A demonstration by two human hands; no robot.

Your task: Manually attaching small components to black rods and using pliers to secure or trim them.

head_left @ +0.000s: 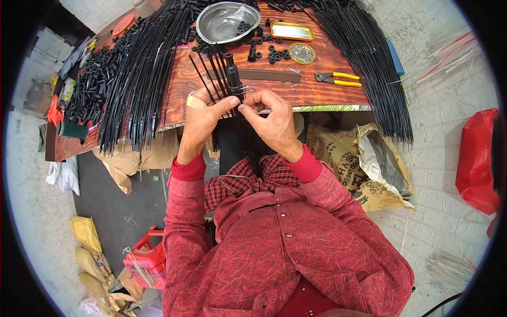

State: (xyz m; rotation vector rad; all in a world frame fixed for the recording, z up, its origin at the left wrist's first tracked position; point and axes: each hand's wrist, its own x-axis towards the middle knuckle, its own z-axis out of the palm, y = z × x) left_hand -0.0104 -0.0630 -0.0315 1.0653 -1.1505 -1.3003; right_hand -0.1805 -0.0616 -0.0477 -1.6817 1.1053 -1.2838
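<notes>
Wooden and reddish, the workbench carries our work at its near edge. Our left hand closes around a black hub with thin black ribs fanning from it, held upright so our right hand can pinch a fine wire at its base. Beyond lie a steel bowl, a round tin of small parts and yellow-handled pliers; long black rods overhang the left edge.
</notes>
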